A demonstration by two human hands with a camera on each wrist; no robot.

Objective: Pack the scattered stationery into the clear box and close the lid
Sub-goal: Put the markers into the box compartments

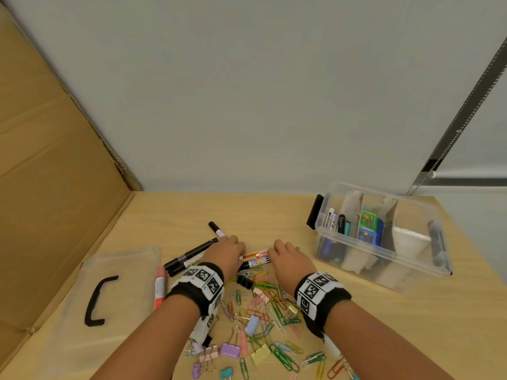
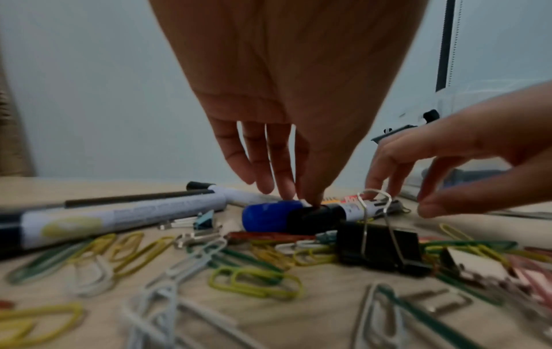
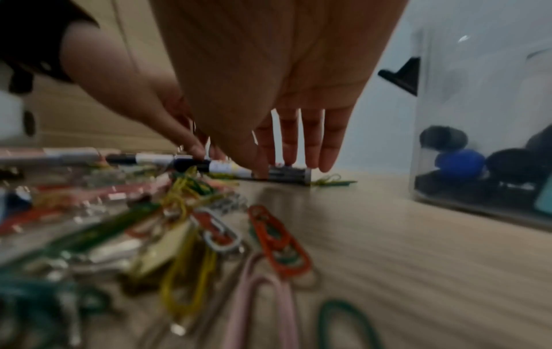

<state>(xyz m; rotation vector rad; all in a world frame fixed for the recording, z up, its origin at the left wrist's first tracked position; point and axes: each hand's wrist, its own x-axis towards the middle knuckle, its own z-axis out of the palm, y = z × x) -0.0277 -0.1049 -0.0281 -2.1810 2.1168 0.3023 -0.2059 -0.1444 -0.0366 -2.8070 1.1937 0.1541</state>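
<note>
Two whiteboard markers [image 1: 255, 258] lie side by side mid-table, one blue-capped [image 2: 262, 216], one black-capped [image 2: 313, 217]. My left hand [image 1: 229, 250] [image 2: 298, 198] pinches their capped ends, thumb on the black cap and fingers behind the blue one. My right hand [image 1: 282, 255] [image 3: 286, 170] straddles the other end with straight fingers touching the far side; its thumb is close to the near side. The clear box [image 1: 356, 259] [image 3: 477, 118] stands open at the right with markers and other items inside. Its lid [image 1: 123, 270] lies flat at the left.
Black markers [image 1: 192, 255], another marker [image 1: 216, 229] and a red marker [image 1: 160, 287] lie left of my hands. Several coloured paper clips and binder clips [image 1: 260, 319] are strewn under my wrists, with a black binder clip [image 2: 382, 248] among them. A cardboard sheet [image 1: 55, 187] leans at the left.
</note>
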